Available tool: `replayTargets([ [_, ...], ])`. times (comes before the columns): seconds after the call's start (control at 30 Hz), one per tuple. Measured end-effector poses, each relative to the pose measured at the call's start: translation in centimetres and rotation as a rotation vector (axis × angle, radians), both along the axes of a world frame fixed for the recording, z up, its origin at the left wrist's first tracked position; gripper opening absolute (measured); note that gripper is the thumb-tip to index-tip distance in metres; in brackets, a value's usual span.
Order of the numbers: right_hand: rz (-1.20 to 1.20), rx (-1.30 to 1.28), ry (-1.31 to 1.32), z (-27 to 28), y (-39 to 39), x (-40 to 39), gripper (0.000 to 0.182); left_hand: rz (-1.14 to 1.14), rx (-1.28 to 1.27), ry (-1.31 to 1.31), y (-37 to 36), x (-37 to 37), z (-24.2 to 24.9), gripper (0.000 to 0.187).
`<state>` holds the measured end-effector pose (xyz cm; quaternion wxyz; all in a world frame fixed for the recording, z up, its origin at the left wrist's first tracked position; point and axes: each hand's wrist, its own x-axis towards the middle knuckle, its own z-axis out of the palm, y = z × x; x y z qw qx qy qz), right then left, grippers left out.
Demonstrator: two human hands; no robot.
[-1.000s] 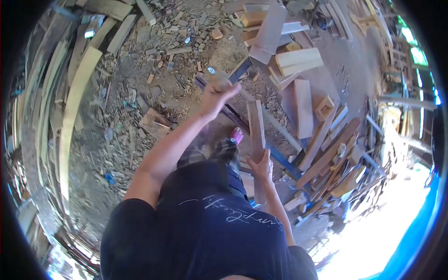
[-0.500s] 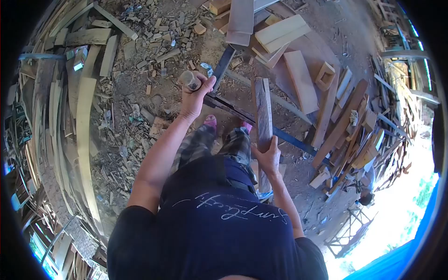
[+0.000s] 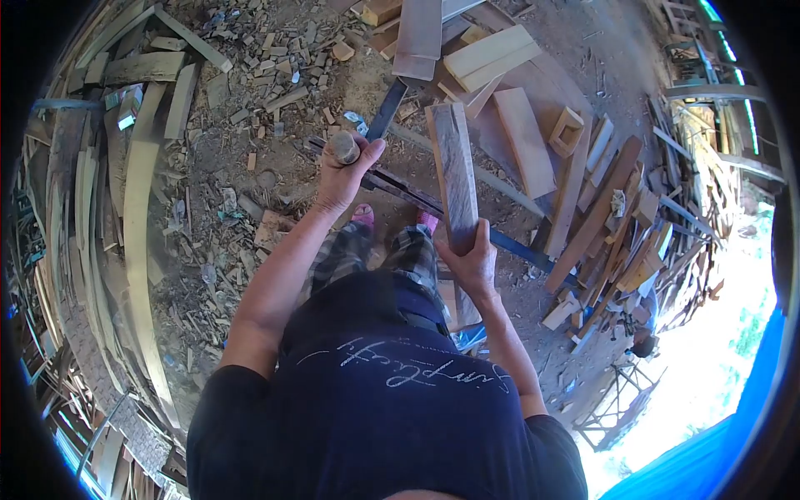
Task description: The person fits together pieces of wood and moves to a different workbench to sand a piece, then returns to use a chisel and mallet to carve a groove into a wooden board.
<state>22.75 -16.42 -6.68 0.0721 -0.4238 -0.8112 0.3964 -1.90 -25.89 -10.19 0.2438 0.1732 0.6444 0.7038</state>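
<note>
1. A plank (image 3: 454,167) crosses above the dark rail (image 3: 404,191) on the littered ground; its far end now reaches farther beyond the rail than half a second ago and leans more to the left.

2. My right hand (image 3: 472,262), on the near side of the rail, is closed around the plank, thumb along one edge and fingers along the other, the grip spread about as wide as the board.

3. My left hand (image 3: 343,179), above the rail's left end, is wrapped tightly around a round-ended wooden piece (image 3: 342,148); a blur one second ago, it now shows sharp, which I read as the hand having slowed.

4. The shift means, in my judgement, that the right hand alone is steering the plank, which looks carried rather than set down; whether wood meets rail, I cannot tell from above.

5. Beyond the rail and to its right, loose boards (image 3: 523,142) lie where they lay; my pink footwear (image 3: 363,215) stands on its near side.
</note>
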Motion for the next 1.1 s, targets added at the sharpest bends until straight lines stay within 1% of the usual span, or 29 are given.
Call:
replayTargets([
  [0.13, 0.016, -0.029, 0.006, 0.4, 0.1, -0.4, 0.061, 0.010, 0.000, -0.082, 0.1, 0.1, -0.1, 0.024],
  [0.2, 0.028, -0.001, 0.027, 0.4, 0.0, -0.5, 0.061, 0.033, 0.092, -0.102, 0.3, 0.2, -0.2, 0.023],
  [0.3, 0.034, 0.019, 0.011, 0.8, 0.0, -0.7, 0.061, 0.058, 0.067, -0.090, 0.4, 0.4, -0.4, 0.023],
  [0.43, 0.025, 0.021, -0.021, 0.8, 0.2, -0.6, 0.062, 0.086, 0.110, -0.075, 0.9, 0.8, -0.5, 0.024],
  [0.53, 0.071, 0.014, -0.026, 1.6, 1.1, -1.6, 0.063, 0.104, 0.099, -0.057, 1.2, 1.1, -0.2, 0.027],
  [0.6, 0.211, 0.106, -0.057, 3.5, 2.4, -3.4, 0.063, 0.091, 0.070, 0.003, 1.4, 1.2, 0.0, 0.028],
  [0.67, 0.284, 0.137, 0.055, 7.4, 3.6, -5.9, 0.062, 0.101, 0.072, 0.001, 1.8, 1.6, 1.0, 0.029],
  [0.73, 0.309, 0.276, 0.284, 12.9, 4.0, -8.4, 0.061, 0.110, 0.071, -0.003, 1.9, 1.7, 0.9, 0.029],
  [0.77, 0.304, 0.280, 0.287, 15.2, 3.8, -9.1, 0.061, 0.091, 0.082, 0.047, 1.7, 1.4, -0.3, 0.030],
  [0.8, 0.271, 0.230, 0.432, 17.3, 3.6, -9.8, 0.059, 0.072, 0.095, 0.097, 1.6, 1.1, -1.0, 0.030],
  [0.83, 0.240, 0.181, 0.576, 18.3, 3.4, -10.1, 0.058, 0.072, 0.072, 0.095, 1.4, 1.0, -1.0, 0.031],
  [0.87, 0.236, 0.188, 0.579, 17.8, 3.4, -10.0, 0.058, 0.067, 0.077, 0.098, 1.3, 0.8, -1.2, 0.031],
  [0.93, 0.487, 0.337, 0.262, 14.9, 3.7, -9.5, 0.055, 0.108, 0.087, 0.117, 1.2, 0.7, -1.7, 0.030],
  [0.97, 0.585, 0.289, -0.116, 13.6, 3.8, -9.6, 0.053, 0.111, 0.097, 0.119, 1.4, 1.1, -0.9, 0.030],
  [1.0, 0.576, 0.293, -0.112, 13.4, 4.2, -9.1, 0.053, 0.139, 0.146, 0.000, 1.4, 1.6, -0.1, 0.030],
  [1.03, 0.533, 0.308, -0.012, 14.8, 4.7, -9.5, 0.054, 0.175, 0.204, -0.116, 2.0, 1.4, 0.6, 0.030],
  [1.07, 0.503, 0.302, 0.076, 16.1, 4.7, -9.8, 0.055, 0.187, 0.202, -0.122, 1.9, 1.1, 0.0, 0.030],
  [1.1, 0.520, 0.513, 0.185, 18.6, 4.1, -10.4, 0.060, 0.152, 0.181, -0.014, 1.7, 0.6, -1.0, 0.028],
])
